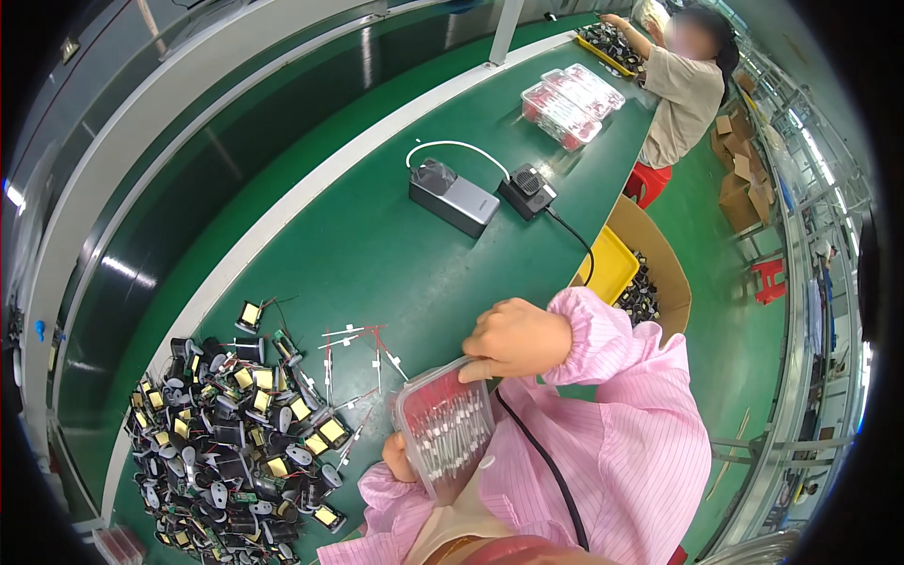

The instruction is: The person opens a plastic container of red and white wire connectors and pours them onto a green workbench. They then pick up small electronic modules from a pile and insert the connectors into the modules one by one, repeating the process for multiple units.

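A clear plastic box [399, 414] is tilted up close in front of my body, between my two hands. Inside it lie rows of short wire leads [450, 428] with red ends and white tips. My right hand [516, 341] grips the far right corner of the box, thumb on the near side of the rim. Lower down, my left hand [397, 458] holds the box's left side, its fingers partly hidden. Several loose red wires with white connectors [378, 363] lie on the green table just beyond the box.
A heap of small black electronic parts with yellow blocks [226, 452] covers the table at left. Farther off are a grey power bank [454, 200], a black device [527, 191] with a cable, and filled clear boxes [570, 104]. A co-worker [686, 94] sits at the far end.
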Demonstrator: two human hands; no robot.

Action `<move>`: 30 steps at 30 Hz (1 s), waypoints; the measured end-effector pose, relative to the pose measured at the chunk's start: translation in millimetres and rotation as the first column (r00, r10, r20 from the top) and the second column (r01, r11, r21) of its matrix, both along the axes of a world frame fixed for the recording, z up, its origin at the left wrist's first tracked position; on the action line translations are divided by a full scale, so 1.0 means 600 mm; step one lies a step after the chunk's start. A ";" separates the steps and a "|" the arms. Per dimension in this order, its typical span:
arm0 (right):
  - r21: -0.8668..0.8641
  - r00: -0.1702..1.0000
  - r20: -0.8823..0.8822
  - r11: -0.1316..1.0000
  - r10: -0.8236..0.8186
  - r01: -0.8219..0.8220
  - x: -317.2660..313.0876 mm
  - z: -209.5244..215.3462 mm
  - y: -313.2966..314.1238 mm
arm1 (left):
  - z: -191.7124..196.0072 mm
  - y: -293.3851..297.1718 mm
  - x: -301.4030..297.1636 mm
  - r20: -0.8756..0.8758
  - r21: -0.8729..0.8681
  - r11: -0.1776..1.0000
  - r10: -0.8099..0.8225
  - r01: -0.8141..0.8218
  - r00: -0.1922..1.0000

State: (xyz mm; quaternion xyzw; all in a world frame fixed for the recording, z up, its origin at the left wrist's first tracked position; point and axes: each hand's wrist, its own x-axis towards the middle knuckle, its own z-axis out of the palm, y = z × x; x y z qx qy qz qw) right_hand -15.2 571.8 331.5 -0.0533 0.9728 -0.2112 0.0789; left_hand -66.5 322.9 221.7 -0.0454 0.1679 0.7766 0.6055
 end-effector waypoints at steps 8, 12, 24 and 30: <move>-0.192 0.955 0.083 0.945 0.285 -0.265 -0.043 0.016 0.031 | 0.011 0.005 0.003 -0.005 0.041 0.998 0.058 -0.057 0.998; -0.138 0.955 0.035 0.948 0.293 -0.286 -0.038 0.016 0.025 | -0.002 0.001 0.003 -0.054 0.030 0.997 0.075 -0.074 0.996; 0.104 0.989 -0.131 0.993 0.061 -0.047 0.022 0.027 -0.012 | -0.007 0.006 0.004 -0.060 -0.002 1.000 0.014 -0.014 0.998; 0.264 0.989 -0.118 0.963 0.089 -0.055 0.026 0.037 -0.018 | 0.019 0.008 -0.002 -0.111 -0.135 0.989 -0.070 0.054 0.991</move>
